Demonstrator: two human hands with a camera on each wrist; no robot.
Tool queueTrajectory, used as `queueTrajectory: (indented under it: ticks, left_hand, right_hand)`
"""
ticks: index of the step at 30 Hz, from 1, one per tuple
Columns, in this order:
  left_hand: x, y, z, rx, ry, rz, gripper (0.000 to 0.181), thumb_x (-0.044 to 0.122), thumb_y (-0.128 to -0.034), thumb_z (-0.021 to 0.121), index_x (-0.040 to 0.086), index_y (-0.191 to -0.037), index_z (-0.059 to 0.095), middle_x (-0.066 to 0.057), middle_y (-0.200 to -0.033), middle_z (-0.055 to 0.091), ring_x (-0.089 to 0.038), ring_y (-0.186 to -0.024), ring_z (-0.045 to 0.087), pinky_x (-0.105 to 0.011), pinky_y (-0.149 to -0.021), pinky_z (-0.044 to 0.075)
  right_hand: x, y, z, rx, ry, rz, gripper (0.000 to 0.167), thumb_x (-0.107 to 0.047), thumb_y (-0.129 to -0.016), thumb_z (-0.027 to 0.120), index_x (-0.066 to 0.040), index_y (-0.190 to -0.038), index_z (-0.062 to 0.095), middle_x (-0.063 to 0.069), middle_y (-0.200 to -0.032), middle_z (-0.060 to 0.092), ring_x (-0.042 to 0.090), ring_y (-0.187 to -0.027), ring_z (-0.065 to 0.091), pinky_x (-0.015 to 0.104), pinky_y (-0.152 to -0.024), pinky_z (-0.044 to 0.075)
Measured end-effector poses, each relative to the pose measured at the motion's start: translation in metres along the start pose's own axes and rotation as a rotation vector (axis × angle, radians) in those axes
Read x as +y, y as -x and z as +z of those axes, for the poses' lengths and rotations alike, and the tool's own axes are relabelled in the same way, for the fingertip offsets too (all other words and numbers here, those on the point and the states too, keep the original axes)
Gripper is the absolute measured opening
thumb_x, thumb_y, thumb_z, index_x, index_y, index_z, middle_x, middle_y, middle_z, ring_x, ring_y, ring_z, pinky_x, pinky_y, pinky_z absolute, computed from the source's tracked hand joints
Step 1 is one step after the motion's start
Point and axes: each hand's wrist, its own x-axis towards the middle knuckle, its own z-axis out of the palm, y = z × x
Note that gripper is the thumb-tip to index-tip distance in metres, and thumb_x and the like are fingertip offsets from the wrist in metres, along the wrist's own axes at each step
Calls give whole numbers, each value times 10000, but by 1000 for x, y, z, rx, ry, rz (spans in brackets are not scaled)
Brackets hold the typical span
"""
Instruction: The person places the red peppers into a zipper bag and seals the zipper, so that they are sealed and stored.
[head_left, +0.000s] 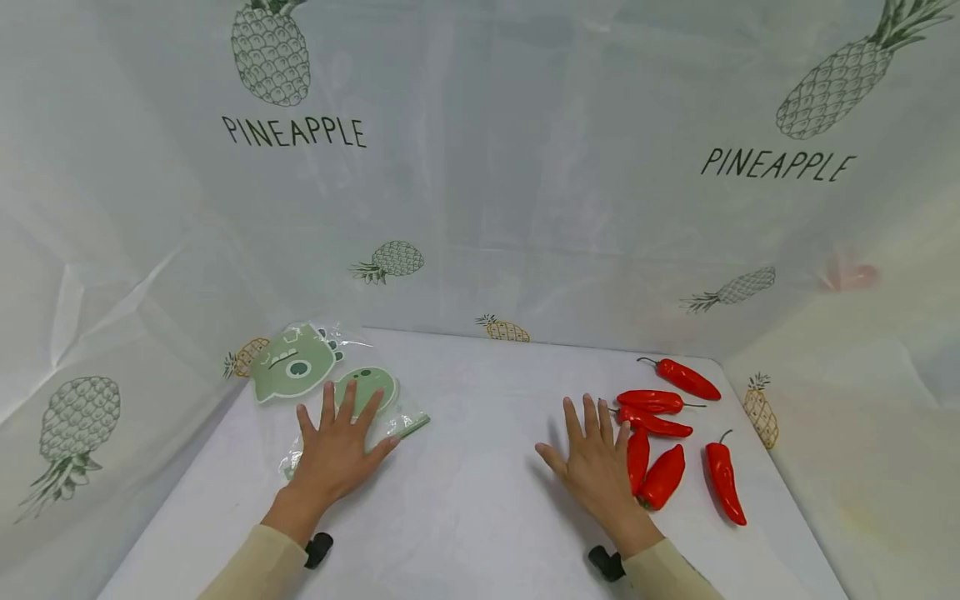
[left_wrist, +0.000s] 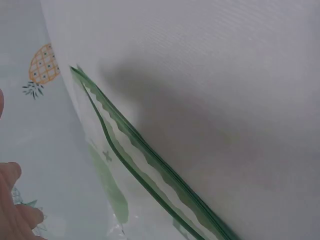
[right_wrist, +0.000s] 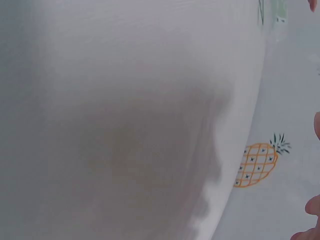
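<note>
In the head view my left hand (head_left: 335, 454), fingers spread, is over a clear plastic bag with green cartoon prints (head_left: 294, 367); whether it touches the bag I cannot tell. The green zip edge of the bag (left_wrist: 145, 150) crosses the left wrist view, with some fingers (left_wrist: 11, 175) at the left border. My right hand (head_left: 596, 471) is spread palm down, holding nothing, just left of several red peppers (head_left: 663, 477). Only fingertips (right_wrist: 314, 205) of it show at the right border of the right wrist view, beside its shadow on the white surface.
One red pepper (head_left: 724, 483) lies apart at the right and another (head_left: 687, 379) at the back right of the white table (head_left: 480, 500). A pineapple-printed sheet (head_left: 510, 208) hangs behind and along both sides. A dark band piece sits at each wrist.
</note>
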Motion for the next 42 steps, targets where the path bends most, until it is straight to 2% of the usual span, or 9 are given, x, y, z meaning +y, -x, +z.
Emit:
queueTrajectory:
  ticks: [5, 11, 17, 23, 28, 34, 38, 42]
  left_hand:
    - [-13, 8, -4, -21, 12, -32, 821, 653, -1005, 554, 207, -1660, 339, -279, -1722, 192, -584, -1577, 43, -893, -1145, -37]
    - [-38, 25, -6, -40, -4, -79, 807, 648, -1020, 534, 156, -1640, 374, -325, -1695, 213, -626, -1553, 68, -916, -1120, -4]
    - [-58, 40, -9, -69, -7, -129, 774, 604, -1035, 544, 102, -1609, 416, -378, -1655, 240, -666, -1522, 91, -922, -1108, 56]
    - [-71, 50, -7, -129, -17, -156, 710, 552, -1065, 521, 85, -1594, 439, -391, -1641, 250, -667, -1509, 110, -916, -1106, 103]
    - [-75, 51, -2, -173, -24, -164, 655, 482, -1085, 516, 68, -1587, 448, -388, -1634, 272, -653, -1509, 145, -914, -1108, 117]
    - [-76, 52, 6, -247, -14, -176, 645, 414, -1080, 540, 12, -1574, 442, -408, -1625, 266, -639, -1510, 167, -896, -1129, 122]
    - [-70, 52, 8, -271, -11, -156, 650, 409, -1076, 552, -6, -1566, 447, -413, -1620, 274, -633, -1509, 195, -877, -1142, 153]
    - [-58, 50, 11, -282, -28, -124, 645, 404, -1075, 558, -17, -1553, 463, -417, -1603, 309, -628, -1496, 252, -848, -1157, 206]
  right_hand:
    - [-13, -8, 3, -5, -54, -24, 953, -592, -927, 712, -93, -1649, 343, 249, -1707, 276, 499, -1581, 201, 773, -1247, 146]
    - [-42, -19, 13, -52, -86, -88, 893, -618, -985, 631, -107, -1656, 338, 222, -1725, 249, 458, -1607, 168, 745, -1268, 128]
    - [-83, -29, 27, -97, -105, -205, 843, -630, -1020, 576, -125, -1655, 348, 202, -1723, 269, 432, -1606, 202, 724, -1266, 190]
    - [-127, -36, 42, -171, -79, -324, 824, -642, -1031, 542, -132, -1651, 355, 179, -1719, 293, 407, -1605, 227, 702, -1264, 230]
    - [-154, -41, 51, -228, -30, -369, 824, -673, -1029, 512, -188, -1668, 325, 126, -1737, 272, 358, -1618, 218, 668, -1277, 245]
    - [-177, -44, 57, -291, -19, -432, 818, -683, -1029, 502, -205, -1669, 325, 102, -1738, 278, 340, -1616, 234, 658, -1276, 262]
    - [-183, -43, 62, -346, -2, -478, 805, -686, -1036, 480, -224, -1673, 313, 68, -1745, 270, 304, -1621, 231, 638, -1287, 255]
    - [-179, -42, 63, -402, 21, -501, 793, -695, -1047, 431, -225, -1674, 308, 44, -1749, 265, 270, -1627, 218, 620, -1296, 247]
